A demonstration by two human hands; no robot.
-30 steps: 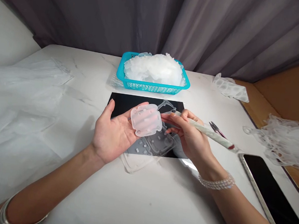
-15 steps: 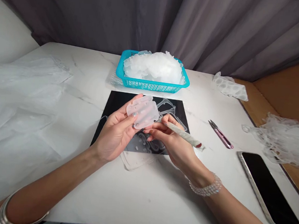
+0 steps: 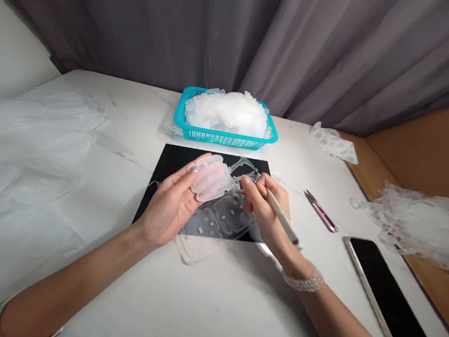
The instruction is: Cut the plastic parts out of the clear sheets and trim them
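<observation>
We note the left hand (image 3: 168,205) pinching a frosted plastic piece (image 3: 212,179), thumb on top, remaining fingers mostly hidden behind it. The right hand (image 3: 265,210) has its fingers closed round a pale-handled tool (image 3: 283,216); we cannot make out the tip, nor whether these fingertips touch the piece. Below both hands' fingers, a clear molded sheet (image 3: 224,218), partly covered, overhangs the black mat (image 3: 172,158), its near edge faint against the white table (image 3: 138,302).
</observation>
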